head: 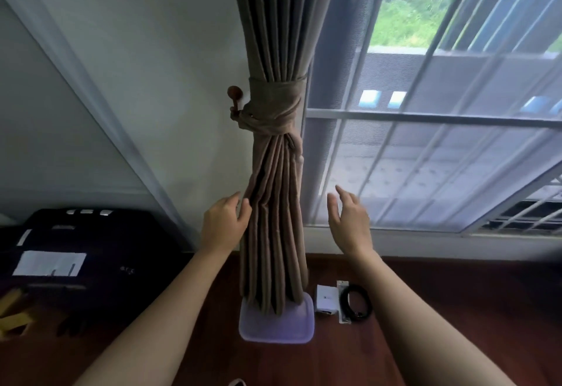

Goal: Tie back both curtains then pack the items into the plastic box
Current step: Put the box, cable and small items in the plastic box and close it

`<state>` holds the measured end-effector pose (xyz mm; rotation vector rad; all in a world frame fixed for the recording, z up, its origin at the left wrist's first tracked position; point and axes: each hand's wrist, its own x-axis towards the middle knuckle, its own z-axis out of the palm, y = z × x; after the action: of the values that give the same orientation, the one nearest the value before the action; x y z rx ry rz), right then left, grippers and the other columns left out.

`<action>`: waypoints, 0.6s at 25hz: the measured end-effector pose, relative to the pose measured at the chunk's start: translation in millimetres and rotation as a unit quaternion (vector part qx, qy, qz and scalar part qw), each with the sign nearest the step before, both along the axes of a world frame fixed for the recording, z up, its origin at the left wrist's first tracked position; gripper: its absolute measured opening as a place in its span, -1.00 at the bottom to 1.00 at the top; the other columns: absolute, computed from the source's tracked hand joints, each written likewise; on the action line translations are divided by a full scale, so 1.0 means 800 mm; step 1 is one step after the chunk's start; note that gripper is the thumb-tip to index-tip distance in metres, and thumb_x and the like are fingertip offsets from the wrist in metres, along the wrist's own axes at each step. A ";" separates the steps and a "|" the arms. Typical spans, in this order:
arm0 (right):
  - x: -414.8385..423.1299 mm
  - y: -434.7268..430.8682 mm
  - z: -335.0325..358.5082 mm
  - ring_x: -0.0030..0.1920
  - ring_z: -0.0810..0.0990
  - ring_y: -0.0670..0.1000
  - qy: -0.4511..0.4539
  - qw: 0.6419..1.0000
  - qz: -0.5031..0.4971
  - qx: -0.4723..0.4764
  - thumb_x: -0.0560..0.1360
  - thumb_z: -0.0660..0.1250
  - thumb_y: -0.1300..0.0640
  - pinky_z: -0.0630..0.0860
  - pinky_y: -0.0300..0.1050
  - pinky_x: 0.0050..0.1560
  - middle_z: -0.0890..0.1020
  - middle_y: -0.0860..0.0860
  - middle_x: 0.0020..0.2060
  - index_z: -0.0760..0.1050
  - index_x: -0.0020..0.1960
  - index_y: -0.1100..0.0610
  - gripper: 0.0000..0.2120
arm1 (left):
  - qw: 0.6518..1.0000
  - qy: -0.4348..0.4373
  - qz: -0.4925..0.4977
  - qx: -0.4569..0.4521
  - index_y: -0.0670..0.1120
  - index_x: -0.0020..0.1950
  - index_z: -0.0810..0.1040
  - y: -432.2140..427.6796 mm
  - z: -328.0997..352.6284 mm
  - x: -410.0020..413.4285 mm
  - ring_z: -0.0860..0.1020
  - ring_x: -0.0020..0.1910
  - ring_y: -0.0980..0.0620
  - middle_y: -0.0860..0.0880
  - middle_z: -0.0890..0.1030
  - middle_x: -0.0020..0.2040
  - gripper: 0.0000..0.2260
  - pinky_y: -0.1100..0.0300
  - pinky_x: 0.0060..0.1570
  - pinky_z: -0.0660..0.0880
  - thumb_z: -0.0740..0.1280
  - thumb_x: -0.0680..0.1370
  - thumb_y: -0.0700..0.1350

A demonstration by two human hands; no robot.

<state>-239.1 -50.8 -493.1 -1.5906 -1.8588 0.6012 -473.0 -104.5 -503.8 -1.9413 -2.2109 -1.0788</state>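
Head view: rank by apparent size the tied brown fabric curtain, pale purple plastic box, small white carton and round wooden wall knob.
1. tied brown fabric curtain
2. pale purple plastic box
3. small white carton
4. round wooden wall knob, only slightly smaller than the carton; distances differ, so unsure.

Reddish wood floor (486, 294): lidded plastic box (276, 329), white carton (327, 299) near it, packaged black cable coil (356, 302) (right beside the carton).

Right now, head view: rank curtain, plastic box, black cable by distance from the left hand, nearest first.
1. Curtain: against the fingertips of the left hand, just to its right.
2. Plastic box: on the floor, under the curtain's hem.
3. Black cable: on the floor, right of the box, past a white packet.
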 end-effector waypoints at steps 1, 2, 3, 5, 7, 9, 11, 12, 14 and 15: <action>0.011 -0.012 -0.010 0.31 0.42 0.13 -0.011 1.000 0.008 -0.009 0.62 0.09 0.02 0.33 -0.05 0.26 0.47 0.16 0.31 0.33 0.39 0.23 -0.58 | 1.000 -0.012 0.015 -0.003 -0.25 -0.30 0.50 -0.013 -0.008 0.007 0.54 -0.45 -0.20 -0.19 0.53 -0.44 -0.63 0.08 -0.44 0.48 0.11 0.52 -0.02; 0.022 -0.024 -0.025 0.30 0.43 0.14 -0.025 0.999 0.018 -0.019 0.62 0.10 0.02 0.34 -0.04 0.25 0.48 0.17 0.30 0.34 0.39 0.23 -0.58 | 0.999 -0.022 0.033 -0.010 -0.25 -0.30 0.51 -0.028 -0.021 0.015 0.55 -0.44 -0.21 -0.20 0.54 -0.44 -0.62 0.07 -0.44 0.49 0.10 0.51 -0.01; 0.035 -0.036 -0.044 0.30 0.43 0.14 -0.038 0.998 0.033 -0.033 0.62 0.10 0.02 0.34 -0.04 0.26 0.48 0.16 0.30 0.33 0.39 0.23 -0.57 | 0.998 -0.030 0.058 -0.021 -0.27 -0.26 0.55 -0.044 -0.039 0.028 0.58 -0.41 -0.21 -0.22 0.58 -0.40 -0.60 0.06 -0.41 0.52 0.10 0.50 0.00; 0.059 -0.056 -0.093 0.32 0.40 0.14 -0.062 0.994 0.059 -0.074 0.61 0.11 0.00 0.31 -0.02 0.29 0.45 0.16 0.32 0.31 0.40 0.23 -0.55 | 0.992 -0.047 0.095 -0.064 -0.28 -0.11 0.62 -0.076 -0.086 0.057 0.63 -0.28 -0.21 -0.25 0.65 -0.26 -0.55 0.01 -0.29 0.57 0.08 0.50 0.03; 0.079 -0.080 -0.150 0.35 0.38 0.15 -0.079 0.987 0.071 -0.124 0.60 0.13 0.00 0.30 -0.03 0.30 0.43 0.18 0.34 0.29 0.41 0.24 -0.53 | 0.981 -0.058 0.118 -0.140 -0.26 0.07 0.62 -0.109 -0.143 0.083 0.64 -0.09 -0.19 -0.24 0.67 -0.07 -0.62 0.00 -0.10 0.57 0.16 0.54 -0.02; 0.091 -0.107 -0.209 0.37 0.35 0.15 -0.077 0.979 0.074 -0.171 0.60 0.14 -0.01 0.26 -0.06 0.32 0.40 0.20 0.36 0.26 0.43 0.26 -0.50 | 0.968 -0.064 0.137 -0.202 -0.26 0.17 0.58 -0.141 -0.208 0.103 0.62 0.02 -0.17 -0.23 0.65 0.04 -0.71 0.04 0.00 0.52 0.24 0.56 -0.12; 0.100 -0.123 -0.270 0.40 0.30 0.15 -0.072 0.971 0.068 -0.219 0.60 0.13 -0.03 0.23 -0.07 0.34 0.36 0.20 0.39 0.22 0.44 0.27 -0.47 | 0.955 -0.066 0.147 -0.250 -0.26 0.18 0.57 -0.161 -0.269 0.112 0.61 0.04 -0.18 -0.23 0.64 0.07 -0.72 0.04 0.01 0.51 0.27 0.56 -0.14; 0.104 -0.129 -0.309 0.41 0.29 0.15 -0.074 0.967 0.066 -0.235 0.60 0.12 -0.04 0.23 -0.07 0.33 0.35 0.19 0.40 0.20 0.45 0.27 -0.47 | 0.950 -0.060 0.149 -0.267 -0.26 0.18 0.57 -0.166 -0.309 0.113 0.61 0.04 -0.20 -0.24 0.64 0.06 -0.72 0.03 0.01 0.51 0.27 0.56 -0.13; 0.111 -0.129 -0.401 0.38 0.32 0.16 -0.081 0.962 0.063 -0.252 0.60 0.11 -0.05 0.26 -0.05 0.29 0.37 0.21 0.37 0.21 0.44 0.27 -0.47 | 0.938 -0.050 0.148 -0.311 -0.27 0.17 0.56 -0.166 -0.398 0.111 0.59 0.04 -0.22 -0.26 0.63 0.06 -0.71 0.02 0.00 0.50 0.24 0.57 -0.11; 0.113 -0.127 -0.453 0.36 0.34 0.17 -0.087 0.960 0.064 -0.259 0.60 0.12 -0.04 0.29 -0.05 0.26 0.39 0.23 0.35 0.21 0.42 0.28 -0.47 | 0.929 -0.048 0.152 -0.333 -0.27 0.18 0.54 -0.163 -0.445 0.108 0.58 0.06 -0.22 -0.26 0.62 0.07 -0.69 0.02 0.01 0.49 0.23 0.58 -0.08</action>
<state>-148.9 -152.4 -855.2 -1.9067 -2.0563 1.1102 -386.7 -235.3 -859.6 -1.6201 -3.0889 -0.4070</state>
